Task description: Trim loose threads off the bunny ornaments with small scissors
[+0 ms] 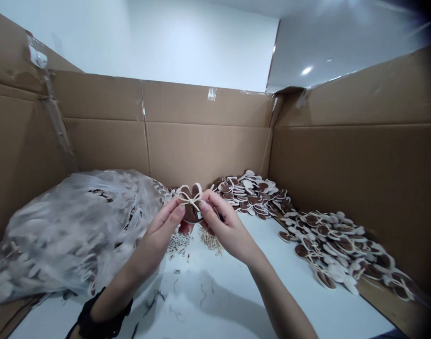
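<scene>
A brown, bunny-shaped felt piece (191, 215) with a pale backing and two rounded ears is held up above the table. A cream cord bow (190, 200) lies across it below the ears. My left hand (166, 220) pinches its left edge, thumb near the bow's left end. On the other side, my right hand (225, 223) grips the right edge with the thumb on the front by the bow. Behind and below the hands are small heaps of pale bits (179, 242) and short cream cord pieces (211, 240).
A large clear plastic bag (77, 221) full of felt pieces fills the left. One pile of brown-and-white pieces (254, 193) stands at the back; another pile with bows (337, 245) lies right. Cardboard walls (208, 150) surround the white table (236, 301), which carries loose threads.
</scene>
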The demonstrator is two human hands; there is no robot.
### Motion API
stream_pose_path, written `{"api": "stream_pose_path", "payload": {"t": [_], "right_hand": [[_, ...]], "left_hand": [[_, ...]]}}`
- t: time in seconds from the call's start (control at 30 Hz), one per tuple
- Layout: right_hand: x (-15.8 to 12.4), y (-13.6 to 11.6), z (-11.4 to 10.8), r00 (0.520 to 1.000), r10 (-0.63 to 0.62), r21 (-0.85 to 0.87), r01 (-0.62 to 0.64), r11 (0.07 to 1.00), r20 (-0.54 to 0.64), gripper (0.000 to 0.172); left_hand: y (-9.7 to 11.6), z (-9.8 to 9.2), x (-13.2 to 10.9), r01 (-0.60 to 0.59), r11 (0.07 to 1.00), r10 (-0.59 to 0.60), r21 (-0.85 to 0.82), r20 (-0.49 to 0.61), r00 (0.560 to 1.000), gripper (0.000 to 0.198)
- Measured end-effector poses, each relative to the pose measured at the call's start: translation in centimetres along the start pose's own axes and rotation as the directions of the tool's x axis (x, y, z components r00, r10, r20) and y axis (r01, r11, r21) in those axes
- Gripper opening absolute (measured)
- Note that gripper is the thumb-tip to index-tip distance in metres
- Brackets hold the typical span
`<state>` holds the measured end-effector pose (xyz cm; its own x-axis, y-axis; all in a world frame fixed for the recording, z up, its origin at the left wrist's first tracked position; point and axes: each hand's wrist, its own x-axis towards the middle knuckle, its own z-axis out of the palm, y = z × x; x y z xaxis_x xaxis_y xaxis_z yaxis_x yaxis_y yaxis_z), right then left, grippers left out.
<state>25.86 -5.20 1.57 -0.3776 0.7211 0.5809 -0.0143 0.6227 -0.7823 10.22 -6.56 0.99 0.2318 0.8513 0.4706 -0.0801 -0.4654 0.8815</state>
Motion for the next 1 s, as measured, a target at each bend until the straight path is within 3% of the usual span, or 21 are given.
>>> {"api": "stream_pose_path", "payload": {"t": [0.13,0.23,0.3,0.43,0.53,0.63,0.9,1.0], "right_hand": [[0.10,0.21,0.26,0.999,-0.011,0.125,0.006,0.992,0.041,0.029],[0.21,0.09,0.36,1.000,0.006,0.204,-0.008,0.979,0.012,0.030],[0.14,0.02,0.43,0.997,0.017,0.208,-0.002,0.978,-0.072,0.030],[-0.44,0.14,0.57,0.948,-0.159,-0.034,0.156,0.987,-0.276,0.021],[-0.77,0.18,0.65,0.921,-0.305,-0.320,0.221,0.921,-0.242,0.017],[-0.68,0.10,0.77,0.926,-0.331,-0.474,0.212,0.855,-0.183,0.024],[-0.26,0.60,0.97,0.943,-0.280,-0.452,0.174,0.875,-0.179,0.028],[-0.24,0.58,0.81,0.960,-0.206,-0.389,0.119,0.914,-0.191,0.025]], "left_hand": [[-0.09,0.03,-0.04,0.058,0.985,-0.056,-0.164,0.014,0.998,0.028],[-0.14,0.16,-0.20,-0.028,0.999,0.026,-0.037,-0.065,0.998,0.027],[-0.15,0.24,-0.26,-0.078,0.993,0.089,0.086,-0.124,0.988,0.024],[-0.07,0.33,-0.14,-0.125,0.961,0.173,0.246,-0.187,0.967,0.023],[0.02,0.35,-0.06,-0.133,0.955,0.191,0.266,-0.207,0.959,0.024],[0.19,0.36,-0.16,-0.112,0.959,0.170,0.259,-0.216,0.961,0.024],[-0.56,-0.01,-0.29,0.004,0.992,0.023,0.123,-0.219,0.976,0.028],[-0.74,-0.11,-0.25,-0.014,0.997,0.030,0.082,-0.190,0.981,0.028]]}}
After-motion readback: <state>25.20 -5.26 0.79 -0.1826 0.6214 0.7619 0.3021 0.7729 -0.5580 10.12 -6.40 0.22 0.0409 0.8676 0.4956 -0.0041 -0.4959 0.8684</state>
